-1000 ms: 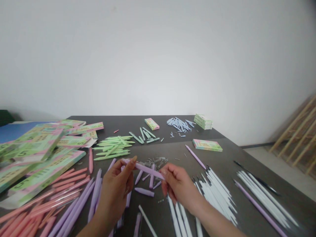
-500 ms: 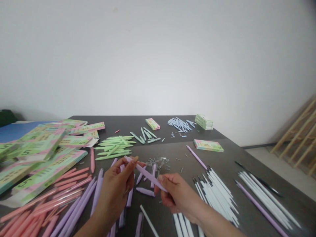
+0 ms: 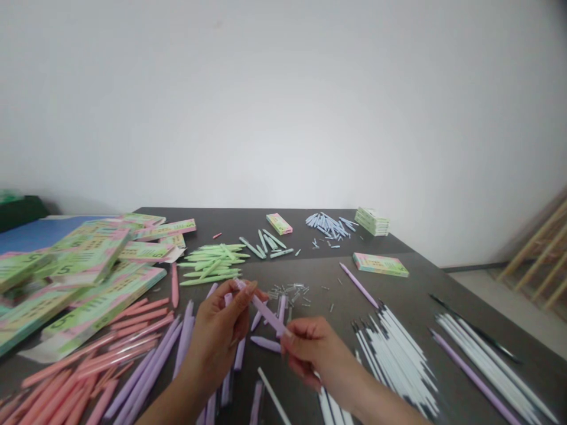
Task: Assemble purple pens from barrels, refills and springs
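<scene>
Between my hands a lilac pen barrel (image 3: 269, 311) is held at a slant above the table. My left hand (image 3: 227, 327) pinches its upper left end, and my right hand (image 3: 315, 353) grips the lower right end with thumb and fingers. Below and around them lie more lilac pen parts, among them a short tapered piece (image 3: 266, 344). Just beyond the hands are small clear plastic pieces (image 3: 292, 290). A thin white refill (image 3: 273, 394) rests on the table between my forearms.
White refills with dark tips (image 3: 401, 354) lie at right. Coral pen barrels (image 3: 66, 389) and printed boxes (image 3: 101, 301) spread over the left. Light green pen parts (image 3: 215, 262) and blue ones (image 3: 330, 224) are farther back. A box stack (image 3: 372, 222) stands near the far edge.
The whole view has shifted slightly, so things appear a little farther right. My right hand sits a bit closer to the barrel's lower end; both hands still hold the barrel.
</scene>
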`<state>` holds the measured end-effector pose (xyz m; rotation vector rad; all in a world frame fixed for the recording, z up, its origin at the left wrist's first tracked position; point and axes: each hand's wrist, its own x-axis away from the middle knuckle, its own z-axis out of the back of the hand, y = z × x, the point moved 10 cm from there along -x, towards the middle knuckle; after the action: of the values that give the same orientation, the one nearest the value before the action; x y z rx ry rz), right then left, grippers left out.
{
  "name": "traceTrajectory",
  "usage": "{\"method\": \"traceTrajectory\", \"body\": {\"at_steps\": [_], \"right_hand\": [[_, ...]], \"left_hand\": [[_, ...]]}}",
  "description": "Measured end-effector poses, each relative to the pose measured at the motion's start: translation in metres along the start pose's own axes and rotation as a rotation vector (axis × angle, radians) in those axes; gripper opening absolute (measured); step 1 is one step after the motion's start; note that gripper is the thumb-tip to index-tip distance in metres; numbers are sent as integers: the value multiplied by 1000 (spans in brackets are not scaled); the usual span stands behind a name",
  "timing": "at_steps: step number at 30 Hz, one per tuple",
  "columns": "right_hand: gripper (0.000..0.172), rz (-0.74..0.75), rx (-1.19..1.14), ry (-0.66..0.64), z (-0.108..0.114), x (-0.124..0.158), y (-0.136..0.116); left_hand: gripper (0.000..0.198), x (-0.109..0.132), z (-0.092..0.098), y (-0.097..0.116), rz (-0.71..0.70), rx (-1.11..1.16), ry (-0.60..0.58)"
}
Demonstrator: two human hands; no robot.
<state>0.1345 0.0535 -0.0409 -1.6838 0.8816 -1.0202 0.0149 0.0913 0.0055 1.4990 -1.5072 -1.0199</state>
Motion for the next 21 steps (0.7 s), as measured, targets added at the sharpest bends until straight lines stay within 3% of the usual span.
{"method": "traceTrajectory", "body": {"at_steps": [6,9,11,15,21], "right_hand": [[31,-185,-301,-215,-19,6,16],[37,-175,-305,-229,-22,5,16],[42,-136,-272,-220,-24,3,15],[45,-131,-256,-217,-28,0,17],[43,-168,-243,-268,-28,-3,26]], "left_hand": [[23,0,-4,0,-2,17,-42],[18,0,-5,0,8,121,-31],[24,2,-11,-7,106,242,-90],[38,16,-32,-26,443,432,-292],[51,21,-40,-26,552,490,-393]]}}
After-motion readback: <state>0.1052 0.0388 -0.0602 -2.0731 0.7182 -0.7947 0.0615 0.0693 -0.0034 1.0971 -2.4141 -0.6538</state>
